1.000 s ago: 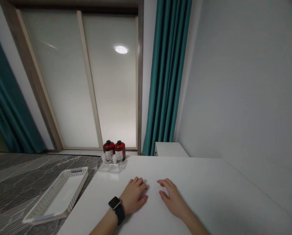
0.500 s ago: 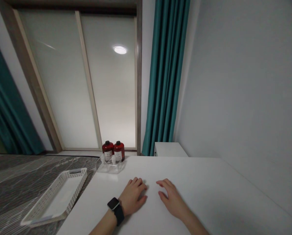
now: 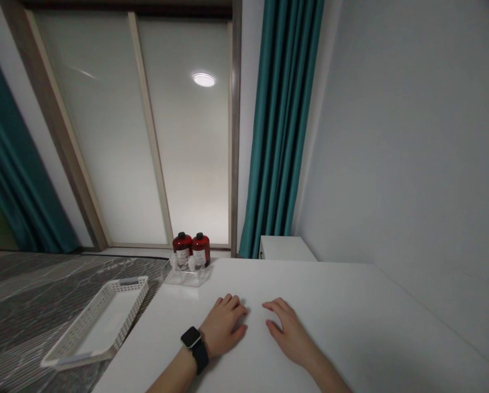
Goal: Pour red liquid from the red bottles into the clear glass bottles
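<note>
Red bottles (image 3: 200,244), two, stand side by side with two small white pieces (image 3: 192,263) at one clear tray (image 3: 187,280) on the desk's (image 3: 330,305) far left corner. The left hand (image 3: 223,327) rests on the desk, loosely curled — the right hand (image 3: 286,330) has thumb and fingers parted, both unladen.

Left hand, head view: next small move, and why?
Probably reach the left hand forward toward the clear tray at the table's far-left corner, beside the two red bottles. No object shows in its grasp, and the tray looks nearer to it than to the right hand.
</note>
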The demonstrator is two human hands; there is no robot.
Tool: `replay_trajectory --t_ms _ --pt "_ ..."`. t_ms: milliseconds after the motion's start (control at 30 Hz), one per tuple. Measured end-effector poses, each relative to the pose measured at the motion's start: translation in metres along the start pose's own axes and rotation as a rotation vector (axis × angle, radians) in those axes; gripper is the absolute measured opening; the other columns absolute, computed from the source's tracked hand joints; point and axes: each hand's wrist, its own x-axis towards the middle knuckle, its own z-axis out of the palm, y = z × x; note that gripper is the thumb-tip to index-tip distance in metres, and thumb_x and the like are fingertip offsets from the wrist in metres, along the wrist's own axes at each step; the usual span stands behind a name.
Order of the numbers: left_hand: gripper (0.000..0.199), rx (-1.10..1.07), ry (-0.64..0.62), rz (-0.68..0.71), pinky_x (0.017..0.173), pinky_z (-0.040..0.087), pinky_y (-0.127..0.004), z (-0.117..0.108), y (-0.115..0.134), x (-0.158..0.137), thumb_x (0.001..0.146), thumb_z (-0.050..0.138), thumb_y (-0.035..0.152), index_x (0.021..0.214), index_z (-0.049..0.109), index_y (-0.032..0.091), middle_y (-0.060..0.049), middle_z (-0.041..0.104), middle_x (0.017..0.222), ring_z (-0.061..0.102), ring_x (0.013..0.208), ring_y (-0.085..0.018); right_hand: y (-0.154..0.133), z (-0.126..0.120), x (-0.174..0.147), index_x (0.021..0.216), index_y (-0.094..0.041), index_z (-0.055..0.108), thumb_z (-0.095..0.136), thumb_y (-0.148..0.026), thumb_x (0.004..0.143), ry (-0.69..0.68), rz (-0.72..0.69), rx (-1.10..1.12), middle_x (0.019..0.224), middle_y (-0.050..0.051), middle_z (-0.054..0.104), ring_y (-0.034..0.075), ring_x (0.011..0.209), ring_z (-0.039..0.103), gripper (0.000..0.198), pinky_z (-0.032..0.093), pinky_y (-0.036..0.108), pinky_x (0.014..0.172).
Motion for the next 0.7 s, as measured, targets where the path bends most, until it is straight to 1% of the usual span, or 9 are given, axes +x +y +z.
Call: replay_trajectory --t_ms 300,433,700 --pt "0.022 0.0 0.015 0.006 0.09 0.041 -0.044 0.0009 0.0004 -0.0013 0.085 0.059 0.023 0.107 0.06 0.025 -0.006 0.058 0.11 0.051 0.105 -0.028 -0.0049 -0.0033 0.0008 0.115 -0.022 0.062 0.051 -0.011 0.083 -0.037 0.022 -0.006 0.113 0.008 0.062 0.024 0.111 0.057 0.035 0.042 0.038 0.102" --pt "0.023 0.002 0.017 0.011 0.089 0.042 -0.044 -0.0008 0.0013 -0.002 0.084 0.06 0.022 0.107 0.06 0.024 -0.006 0.058 0.109 0.051 0.105 -0.028 -0.0052 -0.0047 -0.0004 0.116 -0.023 0.062 0.051 -0.012 0.084 -0.041 0.006 0.0 0.113 0.007 0.062 0.024 0.111 0.057 0.035 0.042 0.039 0.102" --pt "0.023 0.054 -0.018 0.045 0.09 0.045 -0.044 -0.0042 0.0016 -0.0016 0.085 0.062 0.027 0.108 0.06 0.023 -0.008 0.06 0.111 0.053 0.106 -0.029 0.0001 -0.0026 -0.0013 0.117 -0.023 0.061 0.05 -0.013 0.085 -0.049 -0.004 -0.008 0.114 0.008 0.061 0.024 0.111 0.057 0.036 0.042 0.041 0.102"
